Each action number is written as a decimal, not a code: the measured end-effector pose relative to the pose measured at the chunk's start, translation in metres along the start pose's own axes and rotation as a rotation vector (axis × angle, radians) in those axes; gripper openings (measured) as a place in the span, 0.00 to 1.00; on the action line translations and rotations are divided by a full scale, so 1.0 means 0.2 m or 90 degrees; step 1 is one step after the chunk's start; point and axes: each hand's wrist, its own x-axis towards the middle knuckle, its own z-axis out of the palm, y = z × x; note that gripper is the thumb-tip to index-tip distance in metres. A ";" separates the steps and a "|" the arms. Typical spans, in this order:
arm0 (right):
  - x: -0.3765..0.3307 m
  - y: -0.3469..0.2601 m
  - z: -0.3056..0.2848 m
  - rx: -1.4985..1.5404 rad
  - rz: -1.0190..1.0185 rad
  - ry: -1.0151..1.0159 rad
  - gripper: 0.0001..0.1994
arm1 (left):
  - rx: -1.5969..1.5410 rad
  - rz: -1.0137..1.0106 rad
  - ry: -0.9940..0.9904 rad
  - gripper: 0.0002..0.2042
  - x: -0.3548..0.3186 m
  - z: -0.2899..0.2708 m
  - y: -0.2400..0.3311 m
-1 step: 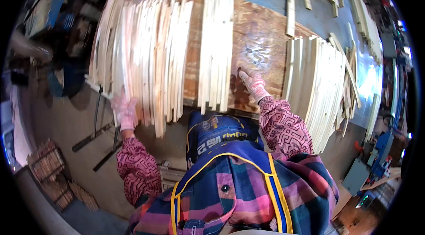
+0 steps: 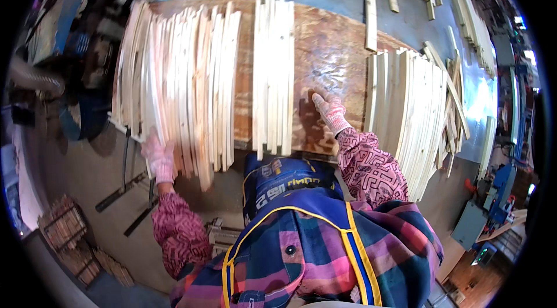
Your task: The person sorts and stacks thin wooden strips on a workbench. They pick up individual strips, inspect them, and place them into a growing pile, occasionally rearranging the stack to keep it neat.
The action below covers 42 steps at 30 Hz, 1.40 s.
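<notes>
My left hand (image 2: pixel 158 156), in a pale pink work glove, is at the near end of a wide row of pale wooden strips (image 2: pixel 187 76). Its thumb and fingers close around a strip (image 2: pixel 154 96) at the row's left part; the fingertips are blurred. My right hand (image 2: pixel 329 112), gloved alike, hovers over or rests on bare brown plywood (image 2: pixel 328 35); I cannot tell which. Its fingers point away and leftward, partly spread, with nothing visible in them. Between the hands lies a narrower bundle of strips (image 2: pixel 272 76), touching neither hand.
Right of my right hand lies another row of strips (image 2: pixel 409 116), with crossed loose strips (image 2: pixel 455 90) beyond it. More boards (image 2: pixel 371 6) lie on the grey-blue surface at the far side. Bundled wood pieces (image 2: pixel 62 224) stand on the floor at lower left, near black metal legs (image 2: pixel 125 192).
The whole view has shifted slightly, so the strips and plywood sit lower and further left. My right hand has moved a little rightward over the plywood. My left hand keeps its place at the strips.
</notes>
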 end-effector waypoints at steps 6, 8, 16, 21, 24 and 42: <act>0.53 -0.27 -0.60 -0.364 0.026 0.276 0.28 | -0.135 -0.265 0.009 0.43 -0.02 -0.13 0.30; 0.75 -0.47 -0.76 -0.436 0.214 0.316 0.31 | -0.130 -0.278 0.054 0.43 -0.05 -0.17 0.29; 1.31 -0.32 -1.08 -0.219 0.392 0.127 0.35 | 0.017 -0.224 -0.017 0.39 0.07 -0.17 0.41; 0.66 -0.28 -0.68 0.241 0.000 0.022 0.37 | -0.260 0.103 0.051 0.32 0.21 -0.28 0.91; 0.19 -0.28 -0.35 0.126 0.052 -0.141 0.39 | -0.308 0.313 0.130 0.29 0.19 -0.11 1.24; 2.10 -1.14 -0.35 -0.484 -0.396 0.072 0.32 | -0.014 -0.090 0.142 0.32 0.27 -0.05 1.23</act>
